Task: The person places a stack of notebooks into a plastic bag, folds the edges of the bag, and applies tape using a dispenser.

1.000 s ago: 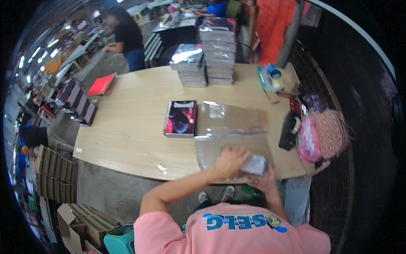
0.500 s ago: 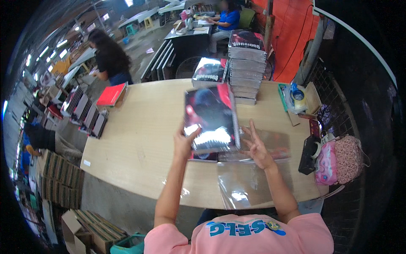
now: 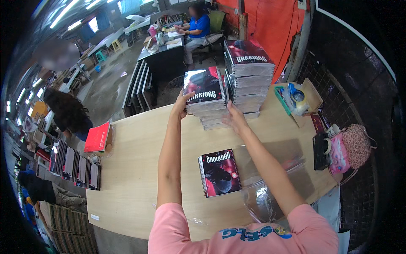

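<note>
A wire-bound notebook (image 3: pixel 202 84) with a dark red-and-black cover lies on top of the shorter stack (image 3: pixel 212 122) near the table's far edge. My left hand (image 3: pixel 182 103) grips its left edge, thumb over the cover. My right hand (image 3: pixel 236 120) is at the stack's right side, fingers outstretched along it, holding nothing. To the right rises a taller stack of plastic-wrapped notebooks (image 3: pixel 250 86). Another such notebook (image 3: pixel 220 172) lies flat nearer me, its title upside down to me. Clear plastic sleeves (image 3: pixel 264 197) lie beside it, partly hidden under my right forearm.
A red book (image 3: pixel 97 137) rests at the table's left edge, near rows of stacked notebooks (image 3: pixel 76 166) beyond it. On the right are a tape roll (image 3: pixel 298 96) in a box, a black box (image 3: pixel 320 151) and a pink bag (image 3: pixel 357 142). A person in blue (image 3: pixel 198 26) sits at a far desk.
My left hand has carried the notebook away from me onto the shorter stack. My right hand has moved from the plastic sleeves to that stack's side. The notebook underneath is now uncovered.
</note>
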The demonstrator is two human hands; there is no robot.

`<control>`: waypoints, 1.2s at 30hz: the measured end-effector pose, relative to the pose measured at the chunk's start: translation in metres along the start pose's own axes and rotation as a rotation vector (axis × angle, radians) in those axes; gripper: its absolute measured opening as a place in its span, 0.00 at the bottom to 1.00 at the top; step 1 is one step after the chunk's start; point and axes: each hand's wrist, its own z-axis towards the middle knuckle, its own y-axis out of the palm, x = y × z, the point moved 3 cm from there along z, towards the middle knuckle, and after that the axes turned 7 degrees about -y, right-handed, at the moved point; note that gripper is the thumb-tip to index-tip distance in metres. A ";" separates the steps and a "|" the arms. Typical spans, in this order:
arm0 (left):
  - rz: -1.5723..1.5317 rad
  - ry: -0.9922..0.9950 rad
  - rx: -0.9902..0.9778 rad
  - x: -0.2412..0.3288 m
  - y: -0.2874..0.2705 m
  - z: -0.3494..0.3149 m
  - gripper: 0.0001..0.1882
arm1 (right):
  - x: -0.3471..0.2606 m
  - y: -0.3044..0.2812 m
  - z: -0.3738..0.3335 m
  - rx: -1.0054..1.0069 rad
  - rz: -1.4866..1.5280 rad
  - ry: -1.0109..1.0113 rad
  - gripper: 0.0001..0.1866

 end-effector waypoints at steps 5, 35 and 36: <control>0.300 -0.106 0.134 -0.003 0.033 -0.007 0.46 | -0.018 -0.022 0.025 -0.037 0.059 -0.141 0.38; -0.034 -0.465 0.015 -0.185 0.152 -0.306 0.22 | -0.095 -0.158 -0.296 -0.526 -0.969 -0.889 0.49; 0.084 -0.410 0.010 -0.194 0.164 -0.304 0.23 | -0.108 -0.186 -0.304 -0.414 -0.968 -0.845 0.47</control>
